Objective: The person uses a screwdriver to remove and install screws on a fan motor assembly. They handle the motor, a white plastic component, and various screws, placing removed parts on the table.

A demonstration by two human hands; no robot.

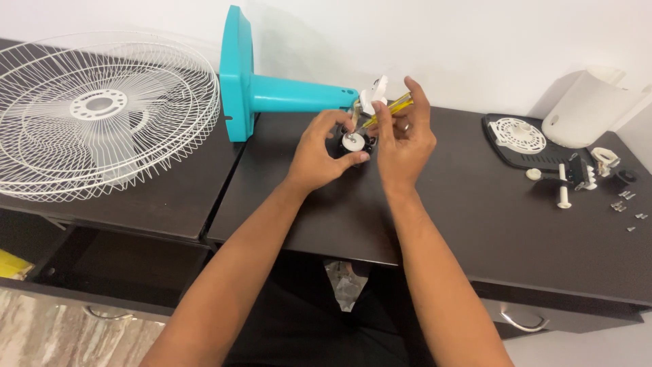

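Note:
My left hand [320, 151] grips a small black and white fan motor part [354, 141] just above the dark table [475, 224]. Close beside it, my right hand [406, 139] holds a yellow-handled screwdriver [390, 109] whose tip points down at that part. A teal fan stand [272, 85] lies on its side right behind both hands, its round base upright to the left and its white neck piece [373, 95] next to the screwdriver.
A white wire fan grille [102, 115] lies at the left on a lower dark surface. At the right sit a black motor cover [519, 139], a white housing [587, 109], white knobs [564, 187] and small screws [621, 204]. A drawer handle [519, 323] shows below.

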